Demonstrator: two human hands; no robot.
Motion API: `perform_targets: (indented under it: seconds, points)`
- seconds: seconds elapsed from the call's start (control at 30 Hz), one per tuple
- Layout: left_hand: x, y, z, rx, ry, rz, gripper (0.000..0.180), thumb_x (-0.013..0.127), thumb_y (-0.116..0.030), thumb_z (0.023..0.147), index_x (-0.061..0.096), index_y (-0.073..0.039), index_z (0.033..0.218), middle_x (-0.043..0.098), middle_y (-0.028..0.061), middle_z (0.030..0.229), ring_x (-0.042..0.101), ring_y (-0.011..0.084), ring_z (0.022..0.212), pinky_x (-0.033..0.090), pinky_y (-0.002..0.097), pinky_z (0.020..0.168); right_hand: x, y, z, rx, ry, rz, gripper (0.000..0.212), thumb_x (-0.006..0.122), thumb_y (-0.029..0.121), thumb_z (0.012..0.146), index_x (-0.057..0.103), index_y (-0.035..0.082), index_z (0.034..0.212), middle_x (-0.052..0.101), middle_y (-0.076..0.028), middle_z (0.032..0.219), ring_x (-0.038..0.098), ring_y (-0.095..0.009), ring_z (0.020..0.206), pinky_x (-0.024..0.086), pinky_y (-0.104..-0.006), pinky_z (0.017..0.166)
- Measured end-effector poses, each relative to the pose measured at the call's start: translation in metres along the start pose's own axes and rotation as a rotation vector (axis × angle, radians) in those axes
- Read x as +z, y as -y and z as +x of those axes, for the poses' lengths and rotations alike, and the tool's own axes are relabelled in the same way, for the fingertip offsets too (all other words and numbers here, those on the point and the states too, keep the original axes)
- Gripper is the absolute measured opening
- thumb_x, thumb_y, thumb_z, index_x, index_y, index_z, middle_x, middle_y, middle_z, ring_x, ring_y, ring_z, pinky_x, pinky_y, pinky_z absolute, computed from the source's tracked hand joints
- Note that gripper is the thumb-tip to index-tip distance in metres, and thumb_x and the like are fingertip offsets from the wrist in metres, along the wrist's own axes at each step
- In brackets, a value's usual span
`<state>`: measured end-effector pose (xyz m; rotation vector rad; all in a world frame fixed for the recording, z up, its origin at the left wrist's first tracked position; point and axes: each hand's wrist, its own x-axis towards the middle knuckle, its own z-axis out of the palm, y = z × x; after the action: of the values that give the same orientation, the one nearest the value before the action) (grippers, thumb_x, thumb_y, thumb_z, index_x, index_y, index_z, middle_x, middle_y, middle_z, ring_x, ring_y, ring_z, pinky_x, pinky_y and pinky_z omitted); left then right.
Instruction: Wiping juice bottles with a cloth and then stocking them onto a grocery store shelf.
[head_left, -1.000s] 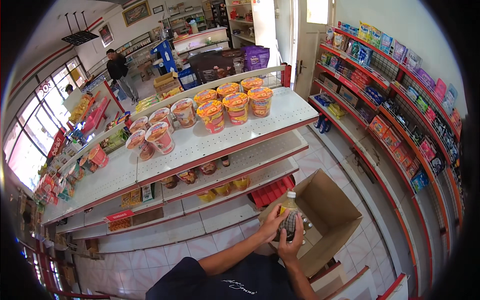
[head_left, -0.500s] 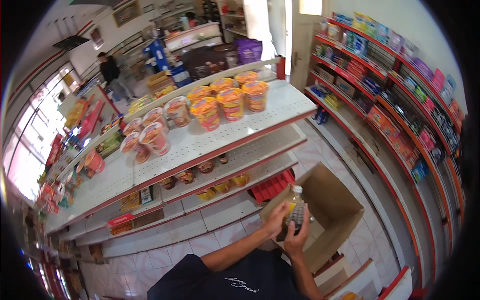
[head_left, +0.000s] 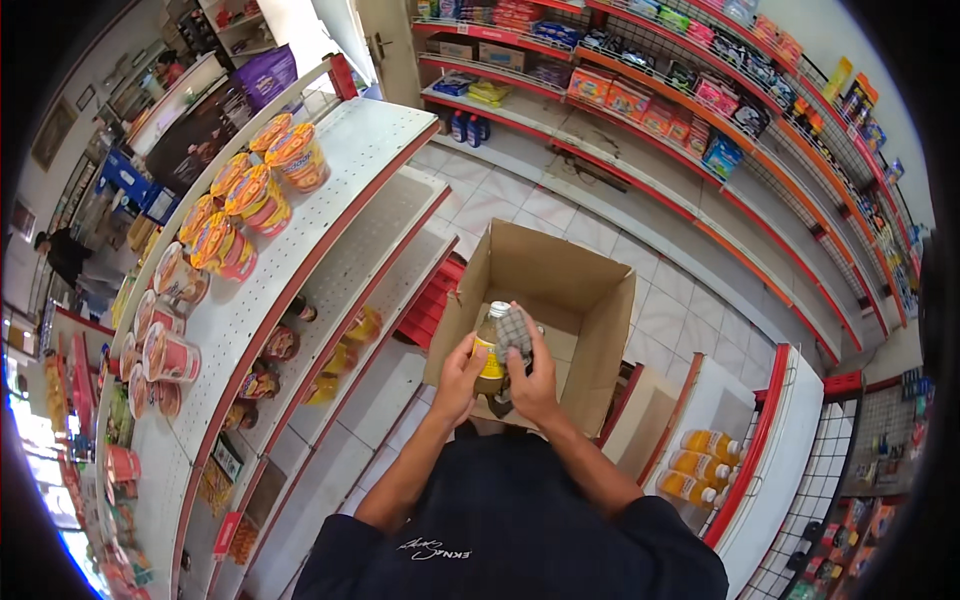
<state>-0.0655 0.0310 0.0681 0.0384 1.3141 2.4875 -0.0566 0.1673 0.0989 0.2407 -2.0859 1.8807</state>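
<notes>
In front of my chest, my left hand [head_left: 459, 378] grips a bottle [head_left: 488, 345] with a white cap and a yellow label. Its fingers wrap the left side, and the bottle stands nearly upright. My right hand [head_left: 533, 380] holds a grey checked cloth [head_left: 514, 332] against the bottle's right side. Just beyond both hands stands an open cardboard box [head_left: 560, 272]. Its near part is hidden by my hands and arms, and I cannot make out all that is inside.
On the left, a white shelf [head_left: 365, 145] carries cup noodles [head_left: 297, 157]. Orange bottles [head_left: 705, 467] lie on a low shelf at the right. Stocked wall shelves [head_left: 640, 115] curve along the far side. A red crate [head_left: 432, 302] sits left of the box. A person [head_left: 70, 262] is far left.
My view has turned right, bringing the box and my hands to the middle. The cloth has shifted from the bottle's front to its right side, showing more yellow label.
</notes>
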Motion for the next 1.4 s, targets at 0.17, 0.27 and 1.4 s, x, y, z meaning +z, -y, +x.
perform_targets:
  seconds: [0.17,0.27,1.4]
  points:
    - [-0.003,-0.009,-0.005,-0.153,0.176,0.008,0.044,0.051,-0.031,0.103,0.046,-0.001,0.134,0.062,0.007,0.112,0.063,0.0122,0.09,0.055,0.0277,0.075,-0.022,0.004,0.017,0.138,0.04,0.295,0.039,0.048,-0.001,0.091,0.05,-0.002,0.131,0.059,-0.013,0.128,0.056,-0.018,0.117,0.041,-0.0318,0.102]
    - [0.001,-0.015,-0.002,-0.166,0.137,0.024,0.039,0.05,-0.034,0.102,0.046,-0.003,0.126,0.062,0.0089,0.105,0.065,0.0143,0.082,0.056,0.0286,0.069,-0.038,-0.003,0.022,0.109,0.207,0.142,0.033,0.05,0.0,0.089,0.054,0.001,0.122,0.062,-0.009,0.112,0.058,-0.016,0.103,0.044,-0.0297,0.095]
    - [0.048,0.019,0.012,-0.473,0.579,-0.073,0.053,0.05,-0.043,0.1,0.045,-0.002,0.134,0.058,0.0108,0.126,0.058,0.0203,0.115,0.047,0.0372,0.099,-0.053,0.041,-0.118,-0.102,-0.235,-0.499,0.074,0.056,-0.006,0.083,0.025,-0.002,0.15,0.036,-0.024,0.151,0.04,-0.034,0.139,0.028,-0.0413,0.115]
